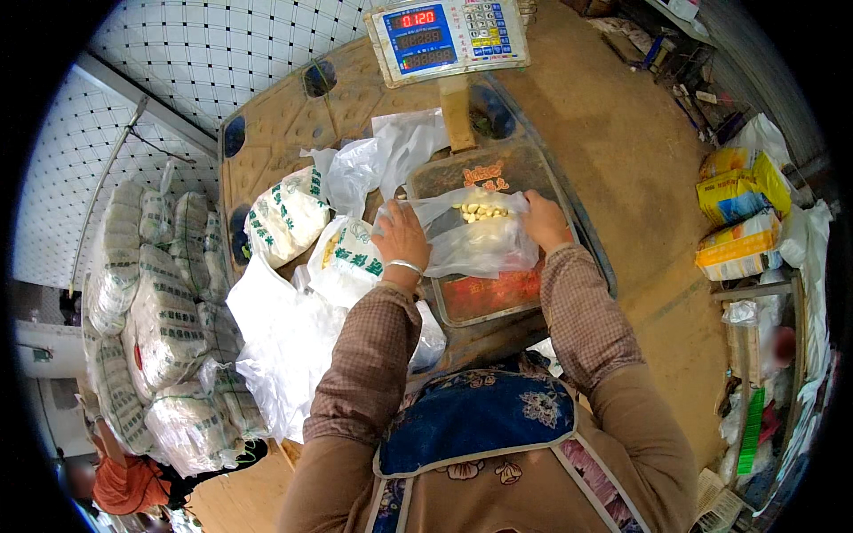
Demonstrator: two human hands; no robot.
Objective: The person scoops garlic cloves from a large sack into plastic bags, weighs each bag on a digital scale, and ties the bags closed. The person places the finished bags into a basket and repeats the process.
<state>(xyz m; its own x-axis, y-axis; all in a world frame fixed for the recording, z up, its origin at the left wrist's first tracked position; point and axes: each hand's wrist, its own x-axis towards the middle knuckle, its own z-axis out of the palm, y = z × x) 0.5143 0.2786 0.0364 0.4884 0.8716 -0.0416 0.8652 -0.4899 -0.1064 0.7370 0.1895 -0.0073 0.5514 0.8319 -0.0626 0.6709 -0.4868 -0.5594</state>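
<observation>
A clear plastic bag (489,253) with several small pale-yellow, clove-like pieces (481,212) lies across the dark pan (471,311) of a scale. My left hand (402,238), wearing a bangle, holds the bag's left end, its fingers curled on the film. At the other end, my right hand (544,220) grips the right edge near the pieces; some of its fingers are hidden. A white bag with green print (351,259) sits just left of my left hand, and another printed bag (286,216) is farther left.
Behind the pan stands the scale's lit display (447,40). Loose clear bags (355,173) and white plastic sheets (275,346) cover the table's left side. A tall stack of packed bags (169,311) rises at left, near a person in orange (129,484). Yellow packages (742,191) sit at right.
</observation>
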